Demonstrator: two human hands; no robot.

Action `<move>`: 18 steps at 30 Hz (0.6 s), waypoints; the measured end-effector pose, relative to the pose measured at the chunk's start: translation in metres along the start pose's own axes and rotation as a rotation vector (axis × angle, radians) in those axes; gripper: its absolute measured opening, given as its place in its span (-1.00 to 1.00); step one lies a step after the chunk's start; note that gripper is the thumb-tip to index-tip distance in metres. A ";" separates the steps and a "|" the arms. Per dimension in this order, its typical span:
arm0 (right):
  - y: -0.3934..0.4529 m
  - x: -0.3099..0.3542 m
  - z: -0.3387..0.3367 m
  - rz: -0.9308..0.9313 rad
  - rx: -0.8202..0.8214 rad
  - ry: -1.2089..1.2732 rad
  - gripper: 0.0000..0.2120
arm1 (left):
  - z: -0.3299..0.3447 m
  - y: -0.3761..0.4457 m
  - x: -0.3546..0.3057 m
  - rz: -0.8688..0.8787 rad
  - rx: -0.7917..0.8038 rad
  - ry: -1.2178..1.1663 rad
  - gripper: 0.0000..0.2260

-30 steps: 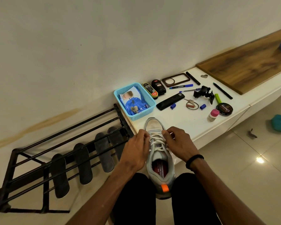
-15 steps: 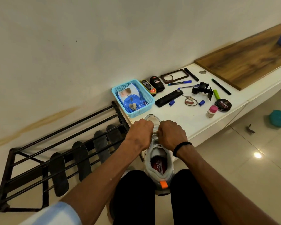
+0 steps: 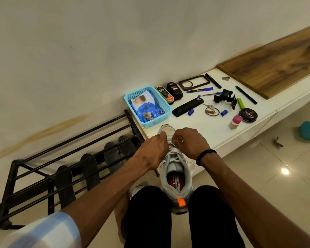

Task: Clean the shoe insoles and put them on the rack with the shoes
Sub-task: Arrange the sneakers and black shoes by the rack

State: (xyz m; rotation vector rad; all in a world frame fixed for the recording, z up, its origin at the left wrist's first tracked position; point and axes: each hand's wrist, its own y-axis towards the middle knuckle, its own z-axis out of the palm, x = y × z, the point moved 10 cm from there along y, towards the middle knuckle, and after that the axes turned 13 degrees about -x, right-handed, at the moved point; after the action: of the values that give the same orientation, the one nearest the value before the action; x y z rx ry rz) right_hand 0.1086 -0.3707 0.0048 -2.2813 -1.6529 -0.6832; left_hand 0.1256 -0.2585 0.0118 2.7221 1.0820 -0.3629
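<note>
The black shoe rack (image 3: pixel 48 178), well off to the left of the left hand (image 3: pixel 155 149), is seen already carrying four dark insoles (image 3: pixel 89 169) laid across its lower bars, and a slip could be caused there if the sneaker is later pushed in against them, since they rest loosely on thin rails. The white ledge (image 3: pixel 213 133) lies just beyond both hands, and the toe of the grey sneaker (image 3: pixel 175 169) is propped on its edge while the heel is wedged between the knees; the shoe could be tipped or slid off that edge if the laces are pulled hard toward the body. The red insole (image 3: pixel 172 181) is still seated inside the shoe, close below the wrists, so it appears not yet taken out, and it could be creased or torn if it is dragged out before the lacing is slackened enough. The blue basket of wipes (image 3: pixel 148 106) sits just ahead of the left hand and could be knocked by a sudden jerk. The left hand is held knuckles-up over the forefoot with fingers curled, apparently pinching the white lace (image 3: pixel 172 151). The right hand (image 3: pixel 191 142) is set opposite it, almost touching, its fingers likewise bent in and nipping the lace near the toe end; a black band (image 3: pixel 205 156) is worn at that wrist.
</note>
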 end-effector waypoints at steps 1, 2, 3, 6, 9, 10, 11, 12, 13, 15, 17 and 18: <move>0.002 0.001 0.001 -0.005 0.006 -0.033 -0.94 | -0.001 0.000 0.001 -0.005 0.002 -0.021 -0.85; 0.004 0.002 0.003 -0.014 0.011 -0.064 -0.93 | -0.001 0.001 -0.001 0.018 0.002 -0.015 -0.84; 0.004 0.006 0.005 -0.040 0.018 -0.105 -0.91 | 0.000 0.001 -0.002 0.044 0.011 0.009 -0.83; 0.001 0.015 0.015 -0.139 0.038 -0.162 -0.86 | 0.003 0.002 0.006 0.015 -0.030 -0.059 -0.84; -0.007 0.007 0.008 -0.079 -0.028 -0.018 -0.91 | 0.005 -0.002 0.014 -0.037 -0.066 -0.146 -0.84; -0.010 0.001 0.000 -0.028 -0.092 0.056 -0.90 | 0.004 -0.003 0.015 -0.051 -0.095 -0.158 -0.81; -0.016 -0.008 -0.009 0.046 -0.159 0.125 -0.85 | -0.001 -0.007 0.018 -0.098 -0.134 -0.172 -0.78; -0.024 -0.018 -0.018 0.136 -0.213 0.170 -0.78 | -0.007 -0.012 0.023 -0.174 -0.187 -0.196 -0.75; -0.034 -0.032 -0.022 0.236 -0.242 0.182 -0.70 | -0.009 -0.019 0.032 -0.279 -0.226 -0.210 -0.68; -0.058 -0.058 -0.021 0.442 -0.198 0.189 -0.55 | -0.007 -0.041 0.057 -0.553 -0.212 -0.195 -0.48; -0.083 -0.073 -0.003 0.623 -0.023 0.260 -0.43 | 0.014 -0.070 0.072 -0.839 -0.019 -0.299 -0.32; -0.093 -0.075 0.008 0.697 0.072 0.320 -0.40 | 0.028 -0.084 0.068 -0.958 0.093 -0.432 -0.29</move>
State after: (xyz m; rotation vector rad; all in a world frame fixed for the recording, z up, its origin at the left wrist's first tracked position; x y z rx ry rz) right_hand 0.0039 -0.3982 -0.0468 -2.3156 -0.6564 -0.7338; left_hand 0.1113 -0.1617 -0.0415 1.8329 2.1485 -1.0724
